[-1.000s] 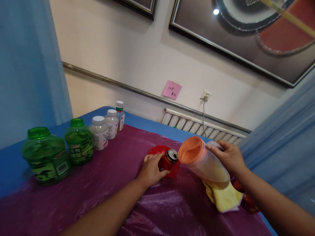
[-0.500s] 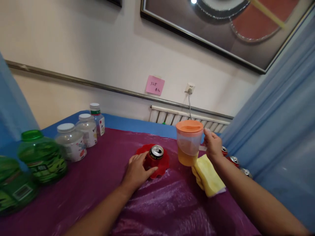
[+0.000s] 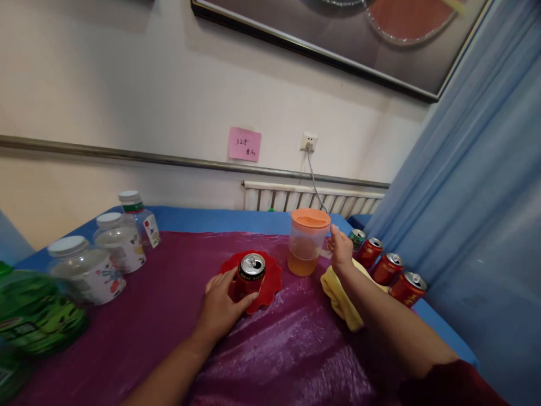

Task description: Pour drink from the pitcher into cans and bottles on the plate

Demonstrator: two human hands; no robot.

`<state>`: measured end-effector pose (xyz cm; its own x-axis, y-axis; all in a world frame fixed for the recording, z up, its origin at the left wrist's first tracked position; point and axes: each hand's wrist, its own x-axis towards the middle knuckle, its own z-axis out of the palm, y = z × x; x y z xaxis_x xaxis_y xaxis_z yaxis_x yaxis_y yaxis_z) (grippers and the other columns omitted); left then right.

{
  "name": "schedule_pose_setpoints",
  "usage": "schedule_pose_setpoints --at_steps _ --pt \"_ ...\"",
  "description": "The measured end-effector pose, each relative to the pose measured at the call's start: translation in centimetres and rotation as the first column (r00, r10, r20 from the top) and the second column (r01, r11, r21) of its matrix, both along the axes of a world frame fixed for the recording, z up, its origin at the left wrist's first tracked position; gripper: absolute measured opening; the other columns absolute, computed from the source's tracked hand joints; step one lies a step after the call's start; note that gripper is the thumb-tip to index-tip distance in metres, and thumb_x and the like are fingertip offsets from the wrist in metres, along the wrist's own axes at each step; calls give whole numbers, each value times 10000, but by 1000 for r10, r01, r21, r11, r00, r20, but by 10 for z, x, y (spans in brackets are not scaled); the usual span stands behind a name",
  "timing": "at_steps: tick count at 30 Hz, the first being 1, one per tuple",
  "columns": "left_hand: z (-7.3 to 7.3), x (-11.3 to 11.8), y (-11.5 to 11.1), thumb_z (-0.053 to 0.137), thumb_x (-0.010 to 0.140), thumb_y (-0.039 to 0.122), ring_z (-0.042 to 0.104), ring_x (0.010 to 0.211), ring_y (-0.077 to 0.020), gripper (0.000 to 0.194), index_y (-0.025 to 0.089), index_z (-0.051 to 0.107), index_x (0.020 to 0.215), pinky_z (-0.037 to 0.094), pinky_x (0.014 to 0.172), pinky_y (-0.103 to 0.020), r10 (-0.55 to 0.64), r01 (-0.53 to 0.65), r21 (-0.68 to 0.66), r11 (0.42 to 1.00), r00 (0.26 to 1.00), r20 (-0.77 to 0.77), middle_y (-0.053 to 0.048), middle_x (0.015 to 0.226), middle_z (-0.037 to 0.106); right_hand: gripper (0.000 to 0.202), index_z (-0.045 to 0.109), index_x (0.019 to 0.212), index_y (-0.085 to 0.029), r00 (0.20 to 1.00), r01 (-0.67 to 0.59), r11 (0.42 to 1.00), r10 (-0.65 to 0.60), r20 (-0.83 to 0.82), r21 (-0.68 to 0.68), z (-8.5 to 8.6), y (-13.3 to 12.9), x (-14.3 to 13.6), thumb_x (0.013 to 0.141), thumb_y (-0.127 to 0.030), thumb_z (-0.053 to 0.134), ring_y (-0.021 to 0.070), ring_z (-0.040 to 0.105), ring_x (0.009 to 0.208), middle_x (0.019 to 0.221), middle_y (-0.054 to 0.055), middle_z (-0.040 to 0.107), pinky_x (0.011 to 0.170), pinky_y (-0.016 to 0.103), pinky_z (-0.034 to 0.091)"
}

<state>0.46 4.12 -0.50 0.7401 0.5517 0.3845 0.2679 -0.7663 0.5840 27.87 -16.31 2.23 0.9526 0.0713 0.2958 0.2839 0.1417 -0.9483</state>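
My left hand (image 3: 224, 301) has its thumb and fingers around a dark red drink can (image 3: 248, 285) with a black band and an opened silver top. The can is upright over a red scalloped dish (image 3: 273, 276); its base is hard to see, so I cannot tell whether it touches. To the right stands a clear plastic pitcher (image 3: 305, 245) with an orange lid and amber liquid in its lower part. My right hand (image 3: 340, 248) is closed at the pitcher's handle side, hiding the handle. Below that wrist lies a yellow cloth (image 3: 340, 296), partly covered by my forearm.
Red cans (image 3: 387, 269) and a green can (image 3: 357, 238) line the right side by a blue curtain (image 3: 473, 186). At left stand white-lidded jars (image 3: 91, 276) and a green jug (image 3: 38, 313). Purple plastic sheeting (image 3: 169, 316) covers the table. Behind is a radiator (image 3: 279, 200).
The view has shifted, bringing more of the right-hand cans into sight. My right hand and the pitcher are a little farther back. My left hand remains on the can.
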Motion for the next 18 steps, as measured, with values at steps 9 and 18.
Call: schedule_pose_setpoints --at_steps 9,18 --pt "3 3 0 722 682 622 636 1149 -353 653 233 647 1202 475 1016 -497 25 -27 35 999 998 53 -107 1218 721 595 662 1018 -197 991 130 922 -108 80 -364 -28 -79 -47 648 -656 739 325 634 1063 1104 124 701 955 462 475" --pt "6 7 -1 671 681 689 654 1112 -366 721 189 667 1200 497 984 -489 2 -5 80 997 999 43 -139 1189 733 384 713 1147 -185 934 234 536 106 340 -811 -82 -134 -91 789 -298 632 361 656 1098 1185 132 716 959 501 505"
